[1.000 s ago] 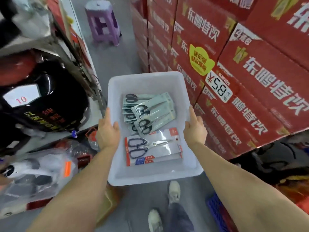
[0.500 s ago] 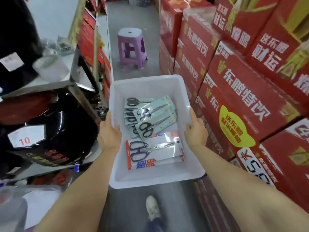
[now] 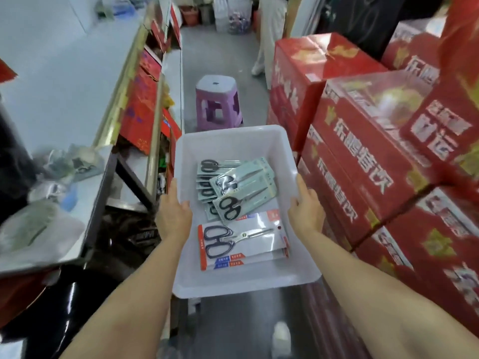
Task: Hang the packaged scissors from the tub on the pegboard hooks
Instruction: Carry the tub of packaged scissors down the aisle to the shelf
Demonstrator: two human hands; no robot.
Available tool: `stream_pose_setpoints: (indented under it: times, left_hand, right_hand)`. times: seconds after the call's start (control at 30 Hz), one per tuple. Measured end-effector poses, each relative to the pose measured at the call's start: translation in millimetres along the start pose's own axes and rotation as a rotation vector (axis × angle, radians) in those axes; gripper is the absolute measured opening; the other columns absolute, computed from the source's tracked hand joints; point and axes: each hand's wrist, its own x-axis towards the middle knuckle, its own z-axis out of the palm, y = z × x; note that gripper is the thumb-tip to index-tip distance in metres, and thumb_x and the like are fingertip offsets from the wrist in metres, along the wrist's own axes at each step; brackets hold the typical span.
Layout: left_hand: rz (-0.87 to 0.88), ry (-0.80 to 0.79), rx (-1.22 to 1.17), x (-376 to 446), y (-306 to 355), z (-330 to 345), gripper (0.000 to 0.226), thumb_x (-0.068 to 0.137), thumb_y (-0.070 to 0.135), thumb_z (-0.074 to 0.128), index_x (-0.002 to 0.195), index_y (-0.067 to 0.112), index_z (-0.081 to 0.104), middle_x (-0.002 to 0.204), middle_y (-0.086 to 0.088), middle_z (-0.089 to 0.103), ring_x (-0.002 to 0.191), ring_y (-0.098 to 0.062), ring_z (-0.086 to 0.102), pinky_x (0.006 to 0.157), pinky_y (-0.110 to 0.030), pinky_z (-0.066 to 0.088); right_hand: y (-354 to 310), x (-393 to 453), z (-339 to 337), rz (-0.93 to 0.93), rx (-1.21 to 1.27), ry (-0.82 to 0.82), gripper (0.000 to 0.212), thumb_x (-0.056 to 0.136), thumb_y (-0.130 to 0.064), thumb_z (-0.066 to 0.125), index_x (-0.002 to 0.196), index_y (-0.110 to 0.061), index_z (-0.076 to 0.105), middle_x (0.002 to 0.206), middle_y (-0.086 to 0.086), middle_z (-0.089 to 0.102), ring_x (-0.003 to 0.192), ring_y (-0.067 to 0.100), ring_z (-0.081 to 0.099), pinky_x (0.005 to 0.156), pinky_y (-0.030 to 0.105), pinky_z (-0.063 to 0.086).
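Now both hands (image 3: 174,216) gripping scissor tub (image 3: 230,141) rims.

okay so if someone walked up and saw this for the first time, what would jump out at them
First, the white tub held at the centre by the left hand and right hand, with packaged scissors lying inside. Next, the stacked red boxes along the right, and the purple stool in the aisle ahead.
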Motion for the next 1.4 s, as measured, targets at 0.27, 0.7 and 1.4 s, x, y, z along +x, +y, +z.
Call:
stream_pose_setpoints:
  times: [0.27, 0.7, 1.4]
  left_hand:
    - [-0.040, 0.034, -0.042, 171, 46, 51, 0.064, 0.095, 0.019, 0.058, 0.153, 0.025, 0.031, 0.142, -0.016, 0.048, 0.120, -0.040, 0.053, 0.096, -0.046, 0.043]
    - [-0.102, 0.066, -0.001, 436, 75, 98, 0.063, 0.095, 0.018, 0.057, 0.152, 0.025, 0.032, 0.122, -0.021, 0.052, 0.105, -0.041, 0.056, 0.086, -0.045, 0.043]
    - [-0.061, -0.020, -0.054, 845, 199, 252, 0.066, 0.093, 0.018, 0.057, 0.153, 0.028, 0.030, 0.136, -0.021, 0.051, 0.117, -0.041, 0.054, 0.092, -0.046, 0.043]
  right_hand:
    - [-66, 178, 49, -0.044, -0.004, -0.018, 0.068, 0.095, -0.010, 0.045, 0.152, -0.040, 0.023, 0.117, 0.009, 0.051, 0.096, 0.038, 0.059, 0.083, 0.043, 0.046]
    - [-194, 420, 159, -0.076, -0.002, -0.119, 0.062, 0.096, -0.013, 0.047, 0.151, -0.033, 0.028, 0.133, 0.014, 0.049, 0.114, 0.037, 0.055, 0.093, 0.042, 0.042]
    - [-309, 829, 274, -0.002, -0.015, -0.088, 0.059, 0.099, -0.014, 0.044, 0.151, -0.036, 0.027, 0.117, 0.011, 0.050, 0.086, 0.033, 0.053, 0.079, 0.041, 0.043]
